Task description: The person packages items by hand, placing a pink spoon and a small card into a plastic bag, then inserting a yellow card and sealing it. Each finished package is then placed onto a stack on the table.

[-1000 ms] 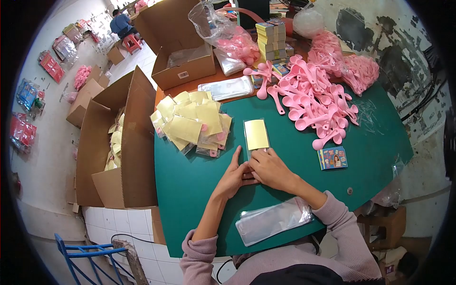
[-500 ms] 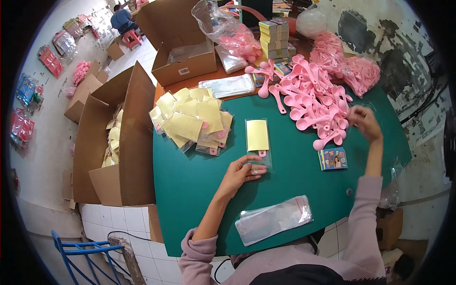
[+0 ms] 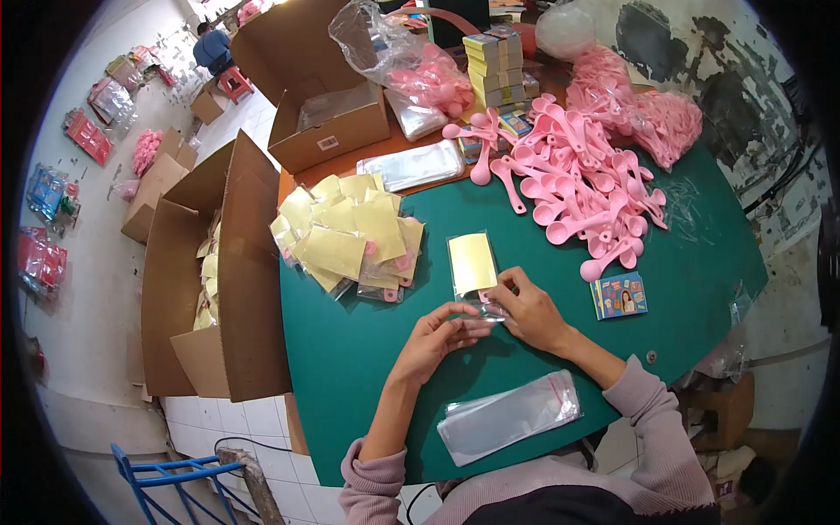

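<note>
My left hand (image 3: 435,343) pinches the lower left edge of a clear packet with a yellow card (image 3: 472,262) in it. At the packet's lower right, the closed fingers of my right hand (image 3: 531,313) are on the plastic near a pink handle end. Filled packets (image 3: 337,236) lie heaped on the left of the green table. Pink spoons (image 3: 582,175) are piled at the right, above a small stack of picture cards (image 3: 621,296). Flat clear bags (image 3: 507,416) lie near the front edge.
An open carton (image 3: 249,289) with packets stands left of the table. Another open box (image 3: 328,131), banded card stacks (image 3: 495,66) and bagged pink items (image 3: 634,105) are at the back. A blue metal frame (image 3: 179,472) is lower left. A person (image 3: 213,50) sits far back.
My right hand has moved left from beside the spoon pile to the packet and closed its fingers there. My left hand remains at the packet's lower end. The view has shifted slightly.
</note>
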`<action>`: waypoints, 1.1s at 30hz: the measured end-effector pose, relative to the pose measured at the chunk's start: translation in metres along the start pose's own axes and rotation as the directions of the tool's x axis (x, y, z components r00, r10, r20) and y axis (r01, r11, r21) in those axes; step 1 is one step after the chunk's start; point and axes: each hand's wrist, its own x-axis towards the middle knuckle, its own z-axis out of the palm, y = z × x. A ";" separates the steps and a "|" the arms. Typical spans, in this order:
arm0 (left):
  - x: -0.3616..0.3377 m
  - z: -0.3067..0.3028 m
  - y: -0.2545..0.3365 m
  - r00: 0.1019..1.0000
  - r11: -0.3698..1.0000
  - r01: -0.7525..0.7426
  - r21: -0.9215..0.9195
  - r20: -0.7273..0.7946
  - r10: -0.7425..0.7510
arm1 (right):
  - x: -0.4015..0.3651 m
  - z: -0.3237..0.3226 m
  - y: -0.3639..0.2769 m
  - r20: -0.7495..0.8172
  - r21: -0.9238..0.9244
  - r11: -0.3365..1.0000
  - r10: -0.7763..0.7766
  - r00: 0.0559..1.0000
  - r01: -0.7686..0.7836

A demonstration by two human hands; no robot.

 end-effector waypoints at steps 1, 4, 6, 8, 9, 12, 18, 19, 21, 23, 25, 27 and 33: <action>-0.003 0.001 0.007 1.000 0.995 0.015 0.098 -0.018 -0.013 | 0.001 -0.001 0.001 0.003 -0.002 1.000 -0.004 1.000 0.004; -0.001 0.000 0.004 0.995 0.929 -0.055 0.366 -0.053 0.080 | -0.002 -0.007 0.005 -0.083 0.203 0.979 0.017 0.996 0.001; 0.003 0.006 -0.004 0.963 0.790 -0.124 0.601 -0.120 0.242 | -0.004 -0.008 0.009 -0.036 0.330 0.941 0.096 0.995 -0.078; 0.005 0.009 -0.006 0.948 0.704 -0.100 0.703 -0.148 0.282 | -0.004 -0.014 0.008 -0.026 0.375 0.923 0.109 0.994 -0.092; 0.005 0.011 -0.007 0.929 0.604 -0.073 0.793 -0.167 0.331 | -0.004 -0.016 0.008 -0.019 0.416 0.904 0.117 0.993 -0.099; 0.008 0.015 -0.009 0.879 0.688 -0.114 0.717 -0.250 0.406 | -0.006 -0.009 0.009 0.069 0.664 0.695 0.311 0.948 -0.276; 0.011 0.008 -0.018 0.862 0.640 -0.012 0.768 -0.316 0.396 | -0.005 -0.002 0.005 0.274 0.792 0.384 0.472 0.838 -0.475; 0.011 0.009 -0.017 0.864 0.641 -0.009 0.767 -0.316 0.392 | -0.004 -0.001 0.004 0.276 0.792 0.381 0.474 0.836 -0.477; 0.012 0.013 -0.015 0.850 0.673 0.071 0.736 -0.397 0.345 | -0.003 0.001 0.003 0.226 0.805 0.371 0.530 0.818 -0.463; 0.013 0.014 -0.014 0.847 0.689 0.090 0.719 -0.420 0.327 | -0.001 0.001 0.002 0.202 0.800 0.377 0.563 0.802 -0.466; 0.014 0.013 -0.016 0.844 0.701 0.109 0.704 -0.438 0.308 | 0.001 0.002 0.000 0.174 0.797 0.382 0.596 0.784 -0.468; 0.014 0.013 -0.019 0.832 0.758 0.002 0.653 -0.421 0.360 | 0.003 0.001 -0.002 0.139 0.766 0.431 0.615 0.776 -0.478; 0.013 0.010 -0.018 0.840 0.815 -0.026 0.579 -0.429 0.332 | 0.001 0.004 0.001 0.133 0.739 0.474 0.593 0.794 -0.478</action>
